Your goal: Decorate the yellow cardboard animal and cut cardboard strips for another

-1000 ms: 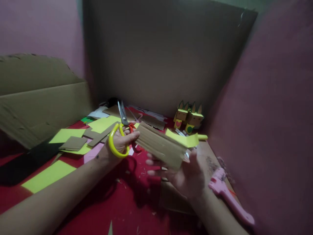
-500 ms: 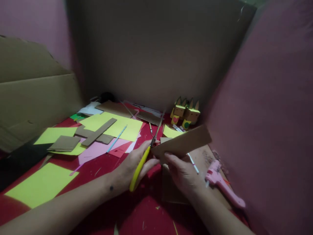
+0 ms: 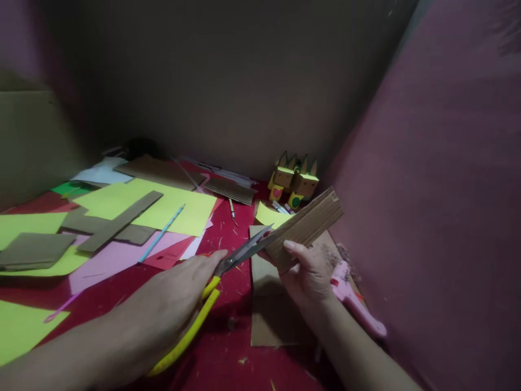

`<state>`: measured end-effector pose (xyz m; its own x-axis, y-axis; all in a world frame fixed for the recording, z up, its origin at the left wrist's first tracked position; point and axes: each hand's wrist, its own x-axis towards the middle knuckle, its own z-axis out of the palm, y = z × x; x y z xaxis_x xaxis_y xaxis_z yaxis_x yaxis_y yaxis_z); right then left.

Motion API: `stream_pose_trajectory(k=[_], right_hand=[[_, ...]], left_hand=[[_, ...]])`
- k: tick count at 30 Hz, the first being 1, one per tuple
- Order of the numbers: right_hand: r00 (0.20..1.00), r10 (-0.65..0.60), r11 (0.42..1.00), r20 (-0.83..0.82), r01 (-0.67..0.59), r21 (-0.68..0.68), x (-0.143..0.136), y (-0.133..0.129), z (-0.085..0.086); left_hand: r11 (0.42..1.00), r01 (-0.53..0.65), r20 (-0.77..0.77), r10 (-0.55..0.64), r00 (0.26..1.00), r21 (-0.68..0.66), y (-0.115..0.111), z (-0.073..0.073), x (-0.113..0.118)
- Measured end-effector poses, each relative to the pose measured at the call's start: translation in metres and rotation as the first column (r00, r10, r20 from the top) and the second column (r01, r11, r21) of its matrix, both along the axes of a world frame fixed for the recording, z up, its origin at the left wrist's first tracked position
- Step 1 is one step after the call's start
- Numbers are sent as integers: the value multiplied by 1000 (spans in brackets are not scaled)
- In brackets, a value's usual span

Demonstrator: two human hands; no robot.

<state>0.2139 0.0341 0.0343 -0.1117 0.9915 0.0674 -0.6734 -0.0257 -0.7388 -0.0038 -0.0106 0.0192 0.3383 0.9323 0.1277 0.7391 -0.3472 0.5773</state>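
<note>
Left hand on my feed is wrapped around the yellow-handled scissors, blades angled up and to the right. Right hand has the cardboard strip pinched, thumb on top, held up above the red counter. Blade tips are right at the strip's near end, can't tell from here if they're actually biting. Pink glue gun is lying just right of my right wrist.

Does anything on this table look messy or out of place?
Yes, mildly: small scraps litter the red tabletop near the scissors in the left hand, looking untidy, and a cardboard strip lies askew, partly over a yellow sheet.
</note>
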Motion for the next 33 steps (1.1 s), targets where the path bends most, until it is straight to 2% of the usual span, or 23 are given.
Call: stream_pose_trajectory(k=[5,16,21,29,33], right_hand=[[999,14,999,-43,-16,-29,0,2,1],[999,-5,994,-37,0,-110,-2,3,-1],[999,29,992,-35,-33,-119,-2,3,-1],[999,20,993,-49,-25,-114,-2,1,-3],[998,33,992,-50,-39,-117,-3,1,-2]], left_hand=[[993,27,-78,-18,997,118,1,-7,1],[968,67,-54,-55,997,243,-1,-15,1],[975,44,-101,-22,995,216,0,-17,-2],[988,44,-125,-25,992,150,-4,-8,-1],[986,24,-85,-10,996,165,-4,-12,-3]])
